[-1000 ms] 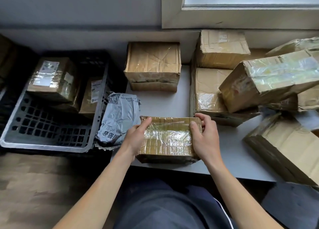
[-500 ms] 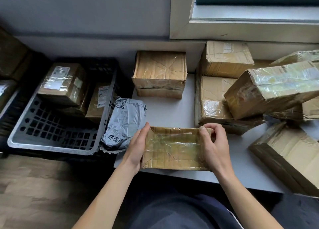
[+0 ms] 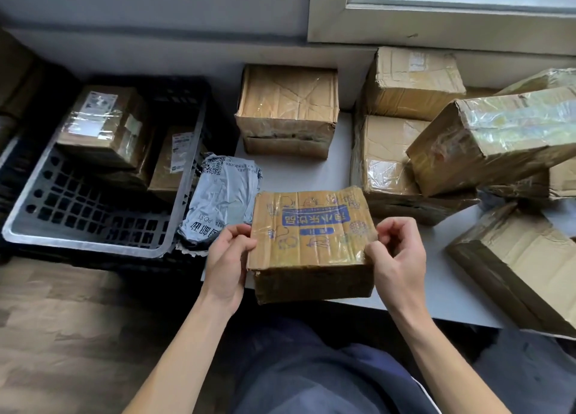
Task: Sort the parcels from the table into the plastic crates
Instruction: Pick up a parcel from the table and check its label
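I hold a taped cardboard box [image 3: 311,242] with blue print on its upper face, over the near edge of the white table [image 3: 299,176]. My left hand [image 3: 227,257] grips its left side and my right hand [image 3: 397,254] pinches its right side. A grey plastic crate [image 3: 93,220] stands on the floor to the left with two taped boxes in it, one large [image 3: 103,123] and one smaller [image 3: 174,161]. A grey mailer bag [image 3: 218,201] lies at the table's left edge against the crate.
More cardboard parcels crowd the table: one at the back middle [image 3: 286,111], a stack at the right [image 3: 405,114], a tilted taped box [image 3: 492,139] and a flat one near the right edge [image 3: 523,264]. A wall and window sill [image 3: 436,30] close the back.
I have turned the box over in my hands, so a face with blue print now shows on top, and it has come up off the table towards me.
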`<state>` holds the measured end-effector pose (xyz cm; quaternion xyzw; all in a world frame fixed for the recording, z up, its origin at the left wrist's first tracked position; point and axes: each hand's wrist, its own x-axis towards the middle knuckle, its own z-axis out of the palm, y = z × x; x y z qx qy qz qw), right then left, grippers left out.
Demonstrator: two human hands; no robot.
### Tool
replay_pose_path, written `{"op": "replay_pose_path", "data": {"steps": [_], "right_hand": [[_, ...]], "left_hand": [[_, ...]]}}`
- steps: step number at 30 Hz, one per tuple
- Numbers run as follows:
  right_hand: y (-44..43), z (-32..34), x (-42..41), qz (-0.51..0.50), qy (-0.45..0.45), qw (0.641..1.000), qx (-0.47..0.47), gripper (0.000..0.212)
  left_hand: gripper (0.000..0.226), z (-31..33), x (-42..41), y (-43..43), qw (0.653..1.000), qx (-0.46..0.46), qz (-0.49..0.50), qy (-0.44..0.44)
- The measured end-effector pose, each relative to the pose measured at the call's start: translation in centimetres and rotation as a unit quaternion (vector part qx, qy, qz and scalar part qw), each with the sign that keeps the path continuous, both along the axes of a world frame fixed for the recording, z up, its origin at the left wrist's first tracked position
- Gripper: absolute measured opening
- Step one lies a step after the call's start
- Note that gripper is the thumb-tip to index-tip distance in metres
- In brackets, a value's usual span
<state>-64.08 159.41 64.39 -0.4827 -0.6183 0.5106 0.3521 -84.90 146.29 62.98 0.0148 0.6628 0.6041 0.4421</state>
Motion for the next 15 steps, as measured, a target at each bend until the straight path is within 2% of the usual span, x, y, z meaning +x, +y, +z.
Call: {"op": "replay_pose_path", "data": {"steps": [4,7,11,15], "right_hand": [[-0.5,-3.0,-0.2,0.019,-0.056,0.998,-0.031,0.032],[-1.0,-5.1,0.6,0.009,-0.107,0.991,-0.078,0.028],[-1.1,-5.6,0.5,0.029,-0.121,0.989,-0.083,0.029],[-0.7,-5.6,0.5,0.019,-0.122,0.987,-0.098,0.026]], "left_hand": [[0.015,-2.4,-0.1,-0.2,0.998,-0.058,-0.01,0.012],[0.028,-3.5,0.8,-0.9,0.997,-0.073,-0.028,-0.007],[0.046,-4.7,0.7,-1.2,0.997,-0.05,-0.027,-0.058],[0.021,-4.7,1.3,-0.4,0.994,-0.077,-0.081,-0.016]]}}
